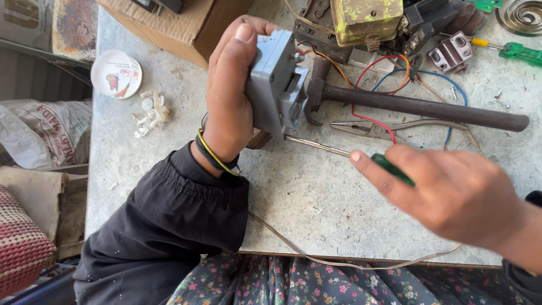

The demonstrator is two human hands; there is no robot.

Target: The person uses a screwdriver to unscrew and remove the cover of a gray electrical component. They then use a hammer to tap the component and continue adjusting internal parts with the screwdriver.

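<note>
My left hand is wrapped tight around a grey plastic switch block, holding it upright above the grey worktable. My right hand is closed on the green handle of a screwdriver, whose metal shaft points to the block's lower edge. Just behind lie a hammer and pliers among coloured wires.

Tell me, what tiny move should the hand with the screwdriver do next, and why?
Probably steady the screwdriver and hold it firm. The right hand is blurred and grips the green handle, the shaft's tip sits at the bottom edge of the grey plastic part, and the left hand holds that part upright.
</note>
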